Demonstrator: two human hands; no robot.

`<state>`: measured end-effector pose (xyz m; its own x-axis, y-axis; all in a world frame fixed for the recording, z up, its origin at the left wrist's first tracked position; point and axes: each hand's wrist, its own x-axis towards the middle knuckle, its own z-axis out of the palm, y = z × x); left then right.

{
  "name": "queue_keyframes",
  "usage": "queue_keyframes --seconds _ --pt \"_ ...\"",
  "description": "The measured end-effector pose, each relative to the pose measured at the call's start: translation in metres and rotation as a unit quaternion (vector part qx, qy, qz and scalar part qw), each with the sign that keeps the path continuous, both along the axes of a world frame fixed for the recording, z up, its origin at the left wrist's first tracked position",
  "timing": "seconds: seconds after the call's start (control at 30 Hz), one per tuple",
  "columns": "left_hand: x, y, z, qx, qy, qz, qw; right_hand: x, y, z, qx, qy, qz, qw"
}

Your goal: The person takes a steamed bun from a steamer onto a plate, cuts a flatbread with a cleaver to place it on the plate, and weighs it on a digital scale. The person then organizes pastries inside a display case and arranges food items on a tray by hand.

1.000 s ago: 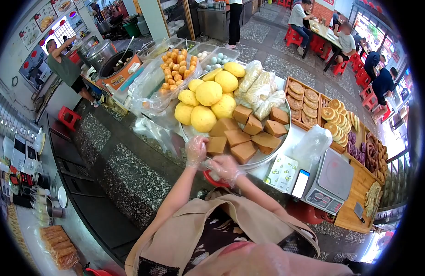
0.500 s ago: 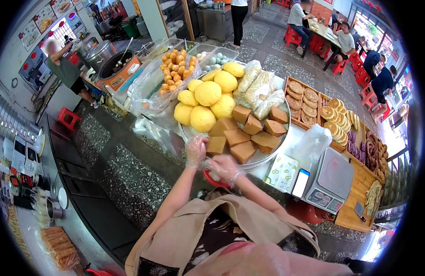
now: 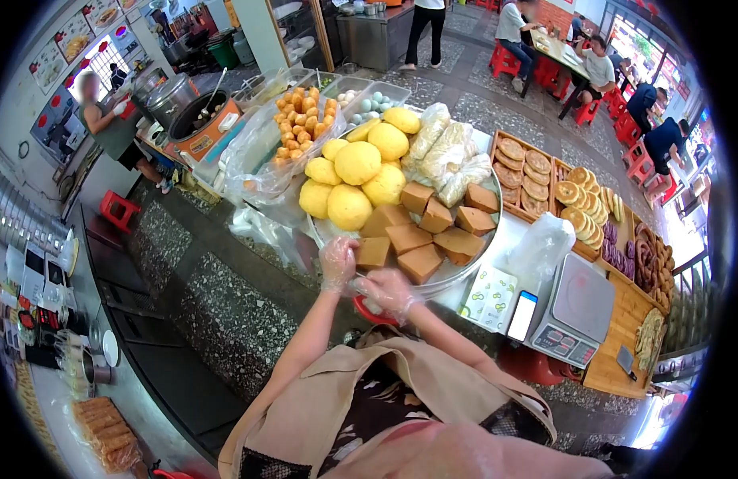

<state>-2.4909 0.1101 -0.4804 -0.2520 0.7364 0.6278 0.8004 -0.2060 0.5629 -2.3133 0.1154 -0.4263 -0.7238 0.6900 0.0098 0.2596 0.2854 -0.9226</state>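
My left hand (image 3: 338, 263), in a clear plastic glove, is closed at the front rim of a large round metal tray (image 3: 463, 279), beside the brown cake blocks (image 3: 420, 262). Just right of it and lower, my gloved right hand (image 3: 389, 292) is closed too, its fingers curled toward the left hand. What either hand holds, if anything, is hidden. Yellow steamed buns (image 3: 358, 163) are heaped on the tray's left side. Bagged food in clear plastic (image 3: 447, 152) lies at its back right.
Fried dough pieces (image 3: 303, 120) sit in plastic at the back left. To the right are a digital scale (image 3: 581, 299), a phone (image 3: 523, 315), a patterned box (image 3: 490, 297), flatbreads (image 3: 583, 207) and a cleaver (image 3: 626, 361) on a board. A red stool (image 3: 119, 209) stands left.
My hands keep nearly the same place and pose at the tray rim. At the back left a person has lowered an arm, and the standing person in black trousers has stepped.
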Motion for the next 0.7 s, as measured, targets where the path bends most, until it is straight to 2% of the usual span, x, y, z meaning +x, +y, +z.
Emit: queue_keyframes --seconds 0.27,0.47,0.53,0.6,0.7 --pt "0.001 0.0 0.001 0.011 0.002 0.001 1.0 0.0 0.001 0.0 0.001 -0.018 -0.002 1.0" --pt "-0.002 0.002 -0.011 0.003 0.032 0.007 0.999 -0.002 0.002 -0.026 0.089 0.018 0.002 0.996" --pt "-0.002 0.003 -0.009 0.011 0.05 0.006 0.999 0.001 0.001 -0.009 0.028 -0.013 0.011 0.999" --pt "-0.001 0.002 -0.007 -0.001 0.03 -0.001 1.0 0.001 0.001 -0.013 0.063 0.019 0.011 0.998" --pt "-0.002 0.002 -0.01 -0.013 0.025 -0.004 1.0 0.003 0.001 -0.01 0.035 0.042 0.021 0.998"
